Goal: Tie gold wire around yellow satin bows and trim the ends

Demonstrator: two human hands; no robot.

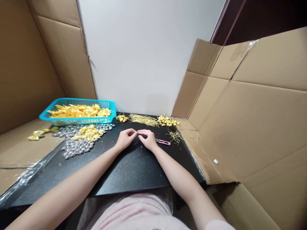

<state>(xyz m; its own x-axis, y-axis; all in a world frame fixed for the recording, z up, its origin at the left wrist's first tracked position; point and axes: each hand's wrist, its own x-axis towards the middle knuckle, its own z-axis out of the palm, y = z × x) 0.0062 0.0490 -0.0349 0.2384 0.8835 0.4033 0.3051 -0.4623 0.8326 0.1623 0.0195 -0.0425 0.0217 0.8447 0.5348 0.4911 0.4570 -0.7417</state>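
At your far left, a few shiny yellow fabric bows [35, 136] lie on the flat brown cardboard sheet [14, 150], a silvery bead among them. Next to them comes a bright blue, rectangular, perforated plastic basket [114, 111], heaped with yellow ribbon pieces [79, 111], and just in front of it there's a glittering spread of round silver beads [78, 148] on your black, smooth-topped bench [124, 175], with a small pile of yellow fabric bows [88, 132] sitting right on top! Moving right, a little yellow-and-gold cluster [122, 118] rests near the basket's corner, and here's your left hand [126, 138], thumb and forefinger curving towards each other. Beyond your hands, a bundle of thin, straight gold strands [144, 119] lies across the back of the bench. Now your right hand [148, 139], its fingers reaching out to meet the left fingertips; whether either hand's fingers pinch anything small, I cannot tell. Just beside your right wrist sit the pink-handled metal snips [164, 142], blades pointing at it, and behind them a larger group of yellow bows [166, 121]. Then a loose tangle of greenish-gold thread [176, 136] near the bench's right edge, and finally a small white scrap [216, 161] on the brown cardboard.
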